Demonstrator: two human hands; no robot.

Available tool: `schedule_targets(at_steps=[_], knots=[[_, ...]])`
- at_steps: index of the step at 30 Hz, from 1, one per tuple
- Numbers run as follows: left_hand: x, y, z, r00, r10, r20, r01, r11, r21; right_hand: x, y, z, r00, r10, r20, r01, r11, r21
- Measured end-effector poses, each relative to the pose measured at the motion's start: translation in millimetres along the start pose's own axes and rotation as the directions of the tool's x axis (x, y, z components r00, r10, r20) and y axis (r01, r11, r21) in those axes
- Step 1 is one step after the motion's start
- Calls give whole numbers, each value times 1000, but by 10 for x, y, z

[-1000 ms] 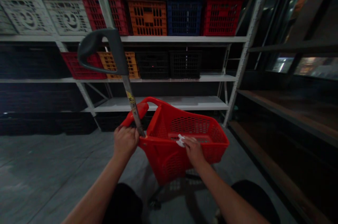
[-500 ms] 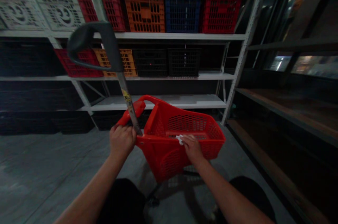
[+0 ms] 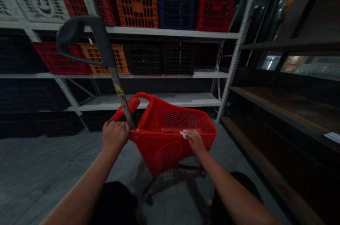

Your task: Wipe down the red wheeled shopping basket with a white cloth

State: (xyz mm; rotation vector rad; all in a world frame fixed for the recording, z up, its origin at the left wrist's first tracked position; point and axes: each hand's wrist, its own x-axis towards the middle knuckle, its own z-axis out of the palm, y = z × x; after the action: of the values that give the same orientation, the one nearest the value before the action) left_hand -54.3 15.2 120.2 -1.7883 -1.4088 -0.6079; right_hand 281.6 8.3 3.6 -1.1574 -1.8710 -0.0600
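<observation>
A red plastic shopping cart [image 3: 156, 147] stands on the floor in front of me, with a mesh-patterned basket. My left hand [image 3: 116, 134] is closed round the near end of its red handle [image 3: 123, 109], beside the base of a metal pole [image 3: 122, 99]. That pole rises from the cart and carries a dark grey loop grip [image 3: 105, 42]. On the near rim of the basket rests my right hand [image 3: 194, 140], its fingers closed on a small crumpled white cloth or tissue [image 3: 183, 133] pressed to the rim. Part of the cloth is hidden by the fingers.
Behind the cart, a white metal rack [image 3: 159, 101] holds several plastic crates, among them an orange crate [image 3: 135, 5], a blue crate [image 3: 176, 7] and a black crate [image 3: 178, 60]. Dark wooden shelves [image 3: 265, 101] run along the right. A caster wheel [image 3: 148, 198] shows below the cart.
My right hand has slid with the white cloth along the near rim, toward the basket's right end. My left hand keeps its hold. The whole scene has shifted left in view.
</observation>
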Motion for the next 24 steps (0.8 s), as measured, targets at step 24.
schedule_targets(at_steps=[24], knots=[[263, -36, 394, 999, -25, 38, 25, 1000, 18, -63, 425, -75, 982, 80, -172, -113, 975, -190]])
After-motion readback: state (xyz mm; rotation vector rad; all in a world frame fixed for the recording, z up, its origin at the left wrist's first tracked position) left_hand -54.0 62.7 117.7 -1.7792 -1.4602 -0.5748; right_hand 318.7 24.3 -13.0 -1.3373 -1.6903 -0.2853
